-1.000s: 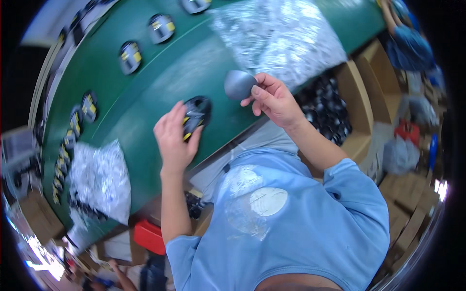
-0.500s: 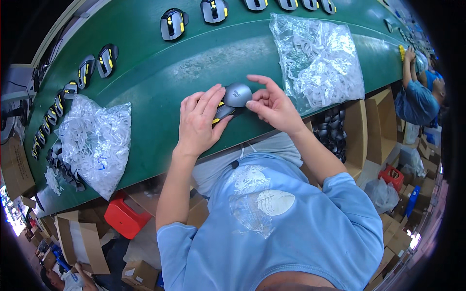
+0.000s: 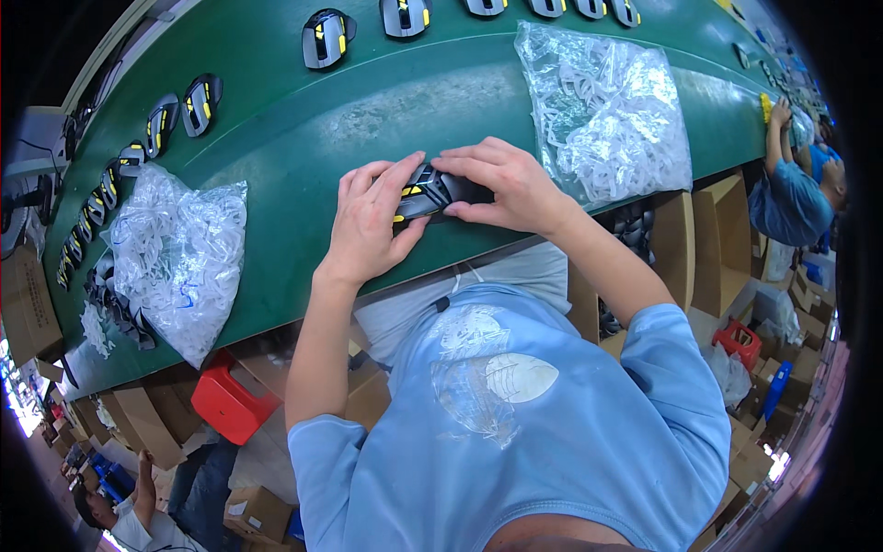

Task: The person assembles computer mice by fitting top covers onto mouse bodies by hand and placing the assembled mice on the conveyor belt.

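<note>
A computer mouse (image 3: 425,193) in black, grey and yellow is between my two hands, just above the green table (image 3: 303,198) near its front edge. My left hand (image 3: 366,221) closes round its left end, with thumb below and fingers above. At the other end, my right hand (image 3: 509,187) grips it between thumb and fingers. A dark, smooth part of the mouse shows under the right fingers. My fingers cover much of both ends.
Clear bags of small white plastic parts lie at left (image 3: 179,267) and right (image 3: 616,115). Several finished-looking mice (image 3: 328,39) line the far side. Dark curved pieces (image 3: 124,308) lie beside the left bag. An open carton (image 3: 673,244), a red stool (image 3: 230,400) and co-workers are around.
My right hand has come in against the mouse, its fingers now closed on the right end. The grey dome-shaped cover seen there before no longer shows.
</note>
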### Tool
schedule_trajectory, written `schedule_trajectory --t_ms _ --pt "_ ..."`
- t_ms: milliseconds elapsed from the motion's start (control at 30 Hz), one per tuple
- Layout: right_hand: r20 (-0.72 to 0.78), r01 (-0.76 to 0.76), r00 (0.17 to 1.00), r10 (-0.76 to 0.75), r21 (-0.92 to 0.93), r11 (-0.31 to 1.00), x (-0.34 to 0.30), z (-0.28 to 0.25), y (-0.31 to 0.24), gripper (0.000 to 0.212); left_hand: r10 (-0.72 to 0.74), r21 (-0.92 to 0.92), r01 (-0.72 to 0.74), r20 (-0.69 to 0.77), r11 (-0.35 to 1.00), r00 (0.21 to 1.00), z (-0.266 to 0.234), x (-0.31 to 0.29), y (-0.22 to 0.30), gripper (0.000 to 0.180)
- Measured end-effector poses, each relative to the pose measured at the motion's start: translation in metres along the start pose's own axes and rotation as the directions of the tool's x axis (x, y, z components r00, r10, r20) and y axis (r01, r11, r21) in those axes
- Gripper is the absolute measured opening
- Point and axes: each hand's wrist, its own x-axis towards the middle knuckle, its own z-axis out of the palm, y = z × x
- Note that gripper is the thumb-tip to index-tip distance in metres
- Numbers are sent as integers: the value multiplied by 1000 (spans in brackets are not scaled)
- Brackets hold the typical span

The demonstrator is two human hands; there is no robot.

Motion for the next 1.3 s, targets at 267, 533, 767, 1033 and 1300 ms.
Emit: schedule_trajectory --t_ms 267,533,767,1033,1300 --pt "-154 5 988 34 250 968 4 -7 2 70 -6 0 6 -1 1000 1000 2 2 0 82" --pt "176 154 971 -160 51 987 17 -12 15 71 -13 -14 12 -43 1000 999 7 -1 -2 84" --pt "110 138 984 -139 17 990 18 -9 10 61 12 38 -11 -47 999 999 5 -2 -2 85" --pt "5 84 996 -85 61 995 7 -14 15 60 -7 11 8 -34 1000 999 7 -1 -2 83" --pt "202 68 977 -70 19 998 11 -19 21 60 20 24 -18 -65 1000 998 7 -1 -3 83"
